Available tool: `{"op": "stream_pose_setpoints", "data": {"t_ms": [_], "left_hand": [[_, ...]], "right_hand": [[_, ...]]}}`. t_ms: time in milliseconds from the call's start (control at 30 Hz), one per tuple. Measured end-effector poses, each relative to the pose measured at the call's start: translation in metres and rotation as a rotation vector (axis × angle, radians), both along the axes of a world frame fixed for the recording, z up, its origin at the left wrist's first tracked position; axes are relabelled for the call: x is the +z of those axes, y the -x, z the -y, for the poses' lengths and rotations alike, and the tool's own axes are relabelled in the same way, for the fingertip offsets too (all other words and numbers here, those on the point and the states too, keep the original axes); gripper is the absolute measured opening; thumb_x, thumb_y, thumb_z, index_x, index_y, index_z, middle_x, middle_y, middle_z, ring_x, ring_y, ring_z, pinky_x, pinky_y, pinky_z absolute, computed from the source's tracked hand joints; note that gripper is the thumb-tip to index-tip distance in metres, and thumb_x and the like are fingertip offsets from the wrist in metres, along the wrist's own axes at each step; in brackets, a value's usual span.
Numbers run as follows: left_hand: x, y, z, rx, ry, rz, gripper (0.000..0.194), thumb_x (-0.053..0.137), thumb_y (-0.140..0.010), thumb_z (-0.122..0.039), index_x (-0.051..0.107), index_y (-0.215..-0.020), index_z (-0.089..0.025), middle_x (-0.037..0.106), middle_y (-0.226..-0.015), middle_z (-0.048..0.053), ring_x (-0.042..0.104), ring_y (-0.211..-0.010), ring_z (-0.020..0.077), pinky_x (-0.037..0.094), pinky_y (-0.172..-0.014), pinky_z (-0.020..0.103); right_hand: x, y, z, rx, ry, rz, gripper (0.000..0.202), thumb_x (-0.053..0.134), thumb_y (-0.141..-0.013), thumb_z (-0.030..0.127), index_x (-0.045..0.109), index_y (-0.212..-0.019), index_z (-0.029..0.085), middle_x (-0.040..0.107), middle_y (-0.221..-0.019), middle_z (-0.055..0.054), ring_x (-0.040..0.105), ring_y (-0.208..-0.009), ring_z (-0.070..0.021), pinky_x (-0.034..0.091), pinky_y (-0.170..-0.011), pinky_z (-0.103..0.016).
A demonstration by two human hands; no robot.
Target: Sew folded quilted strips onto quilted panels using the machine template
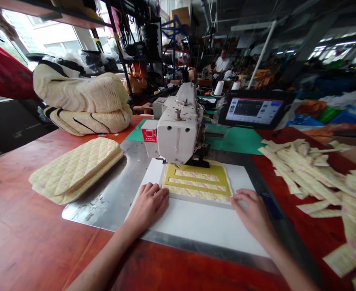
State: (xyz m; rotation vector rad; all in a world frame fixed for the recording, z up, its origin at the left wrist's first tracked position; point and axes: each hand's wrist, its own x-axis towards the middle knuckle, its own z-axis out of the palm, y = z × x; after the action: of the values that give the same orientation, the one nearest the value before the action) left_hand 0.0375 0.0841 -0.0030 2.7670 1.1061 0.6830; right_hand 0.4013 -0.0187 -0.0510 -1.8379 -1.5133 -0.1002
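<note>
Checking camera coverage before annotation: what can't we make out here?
All in the head view:
- Far side of the fabric: partly hidden behind the machine.
- Grip of the left hand: finger undersides hidden by the hand itself.
- Text on the screen: too small.
- Strips: pile cut off by the right edge.
- Hands of the far co-worker: too small, blurred.

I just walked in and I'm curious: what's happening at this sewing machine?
A person has both hands at a quilted fabric piece on a white sheet, at the sewing machine's head. The left hand is at its left edge, the right hand by its near right corner. A yellow slotted template covers most of it. More quilted pieces lie stacked to the left.
</note>
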Motion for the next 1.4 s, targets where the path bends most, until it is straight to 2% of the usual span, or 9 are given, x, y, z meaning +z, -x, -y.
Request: {"op": "stream_pose_setpoints", "data": {"t_ms": [233, 533, 833, 1100, 1400], "left_hand": [[-0.002, 0.000, -0.001, -0.004, 0.004, 0.010, 0.023, 0.053, -0.101, -0.025, 0.067, -0.119, -0.024, 0.062, -0.091, 0.006, 0.056, -0.090, 0.0248, 0.045, -0.084, 0.041], [0.002, 0.000, 0.000, 0.008, 0.033, -0.001, 0.023, 0.052, -0.101, -0.026, 0.068, -0.118, -0.024, 0.063, -0.092, 0.006, 0.057, -0.091, 0.0244, 0.044, -0.085, 0.041], [0.000, 0.000, 0.000, 0.003, 0.051, -0.018, 0.025, 0.049, -0.103, -0.027, 0.067, -0.119, -0.022, 0.063, -0.092, 0.007, 0.056, -0.091, 0.0247, 0.045, -0.085, 0.042], [-0.001, 0.000, 0.000, 0.000, 0.039, -0.017, 0.023, 0.049, -0.103, -0.027, 0.067, -0.117, -0.022, 0.062, -0.091, 0.007, 0.055, -0.090, 0.0243, 0.045, -0.084, 0.041], [-0.001, 0.000, 0.000, 0.013, 0.035, -0.022, 0.024, 0.048, -0.103, -0.027, 0.067, -0.117, -0.022, 0.062, -0.090, 0.006, 0.054, -0.090, 0.0244, 0.045, -0.084, 0.042]], "right_hand": [[-0.002, 0.002, -0.001, -0.008, 0.003, 0.006, 0.022, 0.059, -0.085, 0.038, 0.070, -0.075, 0.023, 0.067, -0.104, -0.011, 0.063, -0.095, -0.0296, 0.047, -0.087, -0.045], [-0.003, 0.000, 0.000, -0.010, 0.015, 0.021, 0.024, 0.059, -0.084, 0.041, 0.071, -0.075, 0.023, 0.066, -0.105, -0.012, 0.063, -0.096, -0.0309, 0.048, -0.088, -0.048], [0.005, -0.018, 0.005, 0.020, 0.044, -0.185, 0.027, 0.063, -0.084, 0.048, 0.073, -0.078, 0.023, 0.067, -0.100, -0.010, 0.067, -0.095, -0.0285, 0.053, -0.090, -0.045], [0.001, -0.007, 0.002, 0.042, -0.009, -0.138, 0.026, 0.063, -0.088, 0.046, 0.073, -0.083, 0.023, 0.066, -0.101, -0.011, 0.065, -0.097, -0.0299, 0.051, -0.092, -0.050], [0.001, -0.007, 0.001, 0.063, -0.022, -0.117, 0.027, 0.063, -0.089, 0.047, 0.074, -0.083, 0.023, 0.068, -0.097, -0.010, 0.067, -0.094, -0.0293, 0.052, -0.089, -0.048]]}}
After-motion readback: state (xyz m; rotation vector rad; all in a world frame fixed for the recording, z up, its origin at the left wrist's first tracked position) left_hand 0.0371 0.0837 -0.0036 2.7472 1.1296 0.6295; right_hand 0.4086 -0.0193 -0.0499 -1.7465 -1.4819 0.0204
